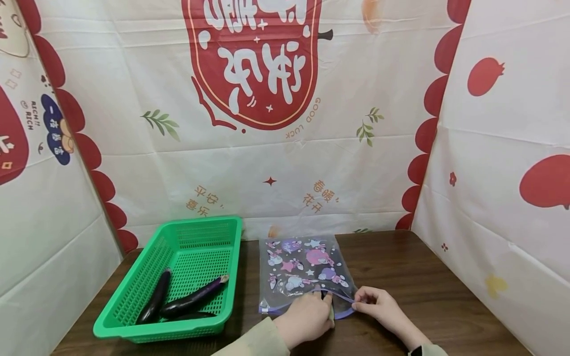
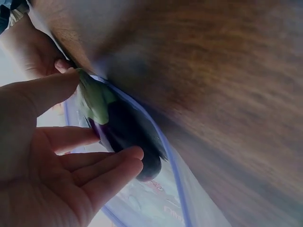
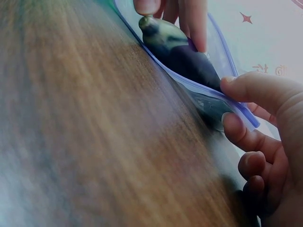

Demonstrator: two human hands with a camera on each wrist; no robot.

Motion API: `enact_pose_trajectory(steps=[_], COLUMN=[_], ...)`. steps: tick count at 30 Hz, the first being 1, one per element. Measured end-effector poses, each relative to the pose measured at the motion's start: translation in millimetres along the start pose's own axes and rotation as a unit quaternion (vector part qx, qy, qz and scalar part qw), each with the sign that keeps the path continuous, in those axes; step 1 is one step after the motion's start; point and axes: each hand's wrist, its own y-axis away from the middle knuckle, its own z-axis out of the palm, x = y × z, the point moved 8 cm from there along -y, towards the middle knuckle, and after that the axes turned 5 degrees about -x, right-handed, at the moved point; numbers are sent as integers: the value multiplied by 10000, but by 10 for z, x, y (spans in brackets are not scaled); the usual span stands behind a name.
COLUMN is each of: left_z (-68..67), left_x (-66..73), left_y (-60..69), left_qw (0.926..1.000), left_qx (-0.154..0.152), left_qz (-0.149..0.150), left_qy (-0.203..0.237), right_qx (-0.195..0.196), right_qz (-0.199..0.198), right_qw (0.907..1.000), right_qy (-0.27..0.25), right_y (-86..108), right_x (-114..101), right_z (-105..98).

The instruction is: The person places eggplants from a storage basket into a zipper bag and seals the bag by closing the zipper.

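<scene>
Holds the left hand (image 1: 307, 319), with thumb (image 2: 52, 92) and fingers (image 2: 109, 182) parted, at the mouth of the bag (image 1: 305, 264) and pinches its right edge with the right hand (image 1: 379, 307).

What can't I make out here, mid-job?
Head view: most of the green-capped purple eggplant, behind the left hand.
Head view: lower part of the nearest glossy purple eggplant, behind the green plastic basket's near wall.
Left wrist view: far end of the clear, purple-edged plastic bag, cut off by the bottom edge.

Pale khaki sleeves (image 1: 257, 341), black wristband (image 1: 416, 351)
</scene>
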Motion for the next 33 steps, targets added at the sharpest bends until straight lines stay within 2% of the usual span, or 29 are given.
enact_pose_trajectory(steps=[5,13,17,25,33], left_z=[32,145,187,257,319], left_x=[-9,-85,-107,-127,-178], left_y=[-44,-156,-196,-295,-416], left_qw=[9999,9937,9912,9891,9864], left_qx=[-59,-652,-741,-833,-972], left_qz=[-126,-783,-940,-925,-1029], left_qy=[-39,466,574,791,840], right_qx=[31,-34,-70,-124,-155], right_qz=[38,33,26,107,-109], right_qw=[10000,10000,10000,9993,9996], right_qy=[65,53,-33,-324,-189], right_y=[-6,-7,4,27,-2], right_x=[-16,-100,-39,12,-16], right_z=[-7,-25,-3,18,6])
